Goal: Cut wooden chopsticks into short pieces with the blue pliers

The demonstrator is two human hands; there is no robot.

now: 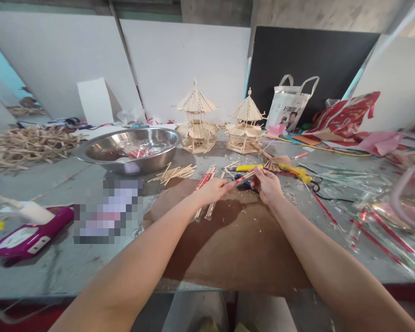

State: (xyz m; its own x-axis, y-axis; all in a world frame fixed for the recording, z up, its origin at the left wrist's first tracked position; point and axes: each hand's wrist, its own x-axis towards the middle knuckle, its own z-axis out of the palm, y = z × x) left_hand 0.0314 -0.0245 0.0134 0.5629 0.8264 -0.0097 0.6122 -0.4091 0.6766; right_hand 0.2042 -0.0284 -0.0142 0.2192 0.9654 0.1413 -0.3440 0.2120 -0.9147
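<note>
Grey worktable [72,276], slim red-marked packet [243,178] mid-view

L hand [216,190] & R hand [268,184] pinch packet's opp. ends above brown mat [242,244] — yellow cutter [248,168] just beyond; from packet, steel bowl [107,159] approx. 10 o'clock, glue gun [295,172] 3 o'clock.

- On the counter [64,191], front and middle: mat [242,253], with stick packets [204,178] across its rear left part.
- Over the mat's rear — between left fingers [224,185] and right fingers [258,175]: another packet [244,178].
- Behind and left: basin [121,160], loose sticks [174,173] near its right front.
- Far left: stick heap [31,145] behind, device [38,230] before.
- Behind: left pavilion [196,130], right pavilion [246,131], side by side — cutter [249,168] before the latter.
- Right: glue gun [295,172], then plastic sleeves [373,239].
- Behind, right of both pavilions: tote bag [286,108].
</note>
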